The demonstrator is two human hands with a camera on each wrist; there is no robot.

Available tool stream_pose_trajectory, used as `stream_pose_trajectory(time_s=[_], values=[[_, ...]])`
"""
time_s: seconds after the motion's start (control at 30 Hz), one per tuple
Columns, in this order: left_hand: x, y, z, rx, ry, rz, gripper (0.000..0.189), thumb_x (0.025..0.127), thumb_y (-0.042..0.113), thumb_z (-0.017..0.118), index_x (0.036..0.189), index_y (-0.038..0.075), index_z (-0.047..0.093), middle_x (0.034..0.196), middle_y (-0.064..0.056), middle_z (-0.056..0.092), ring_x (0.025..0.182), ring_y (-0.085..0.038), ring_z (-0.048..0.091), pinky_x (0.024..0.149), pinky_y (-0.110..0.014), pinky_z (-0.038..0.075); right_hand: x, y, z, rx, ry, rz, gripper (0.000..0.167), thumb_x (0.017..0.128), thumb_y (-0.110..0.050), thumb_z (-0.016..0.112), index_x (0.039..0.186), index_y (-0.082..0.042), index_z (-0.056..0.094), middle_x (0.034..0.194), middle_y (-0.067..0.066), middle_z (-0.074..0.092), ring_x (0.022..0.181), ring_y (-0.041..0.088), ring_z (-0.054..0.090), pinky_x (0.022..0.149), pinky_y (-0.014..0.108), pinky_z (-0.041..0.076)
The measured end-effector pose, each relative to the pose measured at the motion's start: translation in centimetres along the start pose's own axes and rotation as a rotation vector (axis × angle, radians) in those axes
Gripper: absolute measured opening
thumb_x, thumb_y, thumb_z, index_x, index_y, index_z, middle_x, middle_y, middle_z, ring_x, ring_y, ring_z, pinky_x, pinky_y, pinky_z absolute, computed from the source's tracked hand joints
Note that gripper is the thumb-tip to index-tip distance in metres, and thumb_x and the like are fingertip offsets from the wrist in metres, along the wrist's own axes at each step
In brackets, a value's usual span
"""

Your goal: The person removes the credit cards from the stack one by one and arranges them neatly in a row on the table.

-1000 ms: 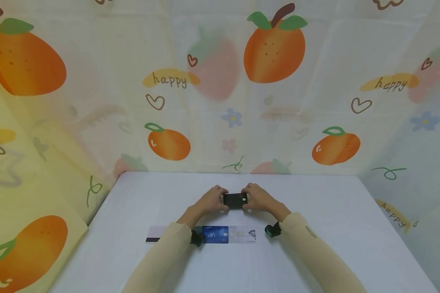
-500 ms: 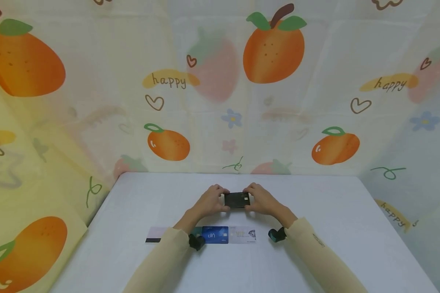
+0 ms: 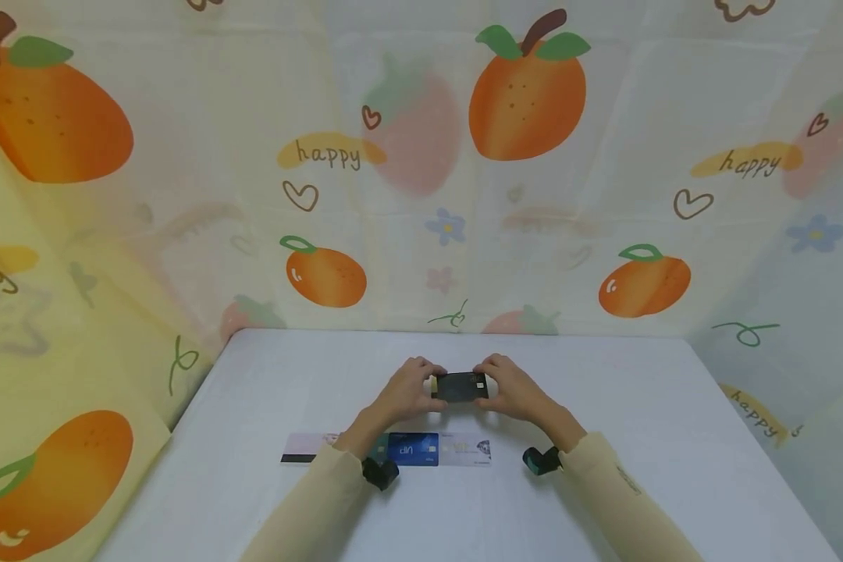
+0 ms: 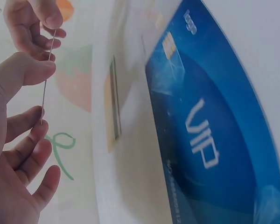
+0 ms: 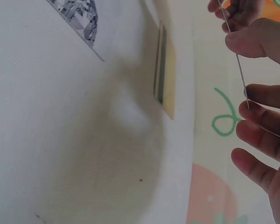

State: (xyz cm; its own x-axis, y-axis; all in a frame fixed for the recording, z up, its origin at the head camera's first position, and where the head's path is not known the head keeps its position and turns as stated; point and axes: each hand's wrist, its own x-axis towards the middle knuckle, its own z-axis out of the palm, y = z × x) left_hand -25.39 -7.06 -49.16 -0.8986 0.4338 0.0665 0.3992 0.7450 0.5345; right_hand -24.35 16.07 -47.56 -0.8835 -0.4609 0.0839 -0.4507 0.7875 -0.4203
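Observation:
Both hands hold a black chip card (image 3: pixel 461 387) by its short ends, near the back of the white table. My left hand (image 3: pixel 409 392) pinches its left end between thumb and fingers; my right hand (image 3: pixel 516 390) does the same at the right. Each wrist view shows the card edge-on as a thin line, clear of the tabletop. Below it lies a yellow-and-dark flat piece (image 5: pixel 167 74), seen at a low slant; a yellow strip shows beside the black card's left end in the head view.
Nearer me, cards lie in a row: a lavender one with a black stripe (image 3: pixel 302 449), a teal one partly behind my left wrist, a blue VIP card (image 3: pixel 413 449), and a pale card with a diamond picture (image 3: pixel 466 450). A fruit-printed curtain (image 3: pixel 393 265) stands behind the table.
Both hands have shifted slightly to the right with the black card, still gripping it. A yellow strip now shows at the card's left end. The row of cards is unmoved.

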Motion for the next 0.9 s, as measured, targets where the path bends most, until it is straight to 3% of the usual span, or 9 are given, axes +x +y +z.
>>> stream_pose_trajectory(time_s=[0.2,0.5,0.9], values=[[-0.4,0.6,-0.1,-0.052,-0.004,0.008,0.053,0.075,0.029,0.078,0.124,0.015,0.064,0.119,-0.007,0.058,0.109,-0.023,0.05,0.094,-0.042,0.047,-0.9,-0.3,-0.7,0.014,0.037,-0.028,0.049,0.078,-0.025,0.079,0.12,-0.005,0.064,0.115,0.009,0.059,0.106,0.024,0.054,0.094,0.043,0.049],[-0.8,1.5,0.4,-0.054,0.02,0.058,0.052,0.076,0.027,0.077,0.124,0.015,0.063,0.12,-0.007,0.058,0.111,-0.023,0.05,0.095,-0.042,0.047,-2.2,0.4,-0.4,0.05,0.123,-0.051,0.048,0.075,-0.023,0.081,0.116,-0.005,0.066,0.11,0.008,0.061,0.106,0.025,0.055,0.092,0.045,0.049],[-1.7,3.1,1.4,-0.014,0.0,0.029,0.053,0.075,0.03,0.079,0.123,0.016,0.064,0.119,-0.005,0.06,0.108,-0.022,0.053,0.093,-0.041,0.048,-4.2,0.8,0.0,0.09,0.105,0.019,0.047,0.074,-0.021,0.081,0.117,-0.008,0.067,0.109,0.005,0.06,0.103,0.023,0.055,0.09,0.044,0.05]])
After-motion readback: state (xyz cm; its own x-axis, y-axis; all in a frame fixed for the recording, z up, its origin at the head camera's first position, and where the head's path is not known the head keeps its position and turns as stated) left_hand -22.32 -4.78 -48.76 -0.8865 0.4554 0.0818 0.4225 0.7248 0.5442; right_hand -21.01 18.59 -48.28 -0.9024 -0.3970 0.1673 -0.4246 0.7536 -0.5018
